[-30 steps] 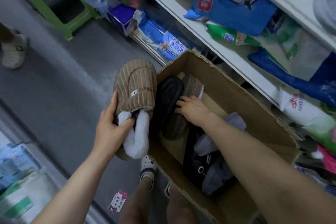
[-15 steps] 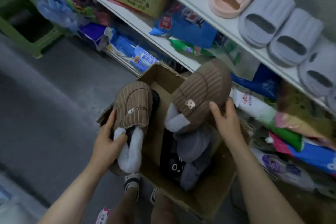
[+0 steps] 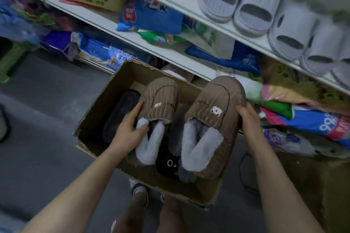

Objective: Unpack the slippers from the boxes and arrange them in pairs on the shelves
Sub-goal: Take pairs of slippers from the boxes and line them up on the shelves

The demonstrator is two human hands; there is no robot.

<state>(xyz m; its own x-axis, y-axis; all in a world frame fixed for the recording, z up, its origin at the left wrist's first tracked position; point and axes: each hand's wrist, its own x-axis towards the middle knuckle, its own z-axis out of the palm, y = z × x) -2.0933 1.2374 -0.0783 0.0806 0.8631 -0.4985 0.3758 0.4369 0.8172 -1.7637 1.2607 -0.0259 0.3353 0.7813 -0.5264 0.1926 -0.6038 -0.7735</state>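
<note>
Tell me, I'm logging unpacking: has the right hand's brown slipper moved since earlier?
Yes: that brown slipper rose from inside the cardboard box to above its right wall.

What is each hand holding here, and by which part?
The left hand grips one brown slipper at its left edge, thumb in the fleece opening. The right hand holds the matching slipper by its right side.
</note>
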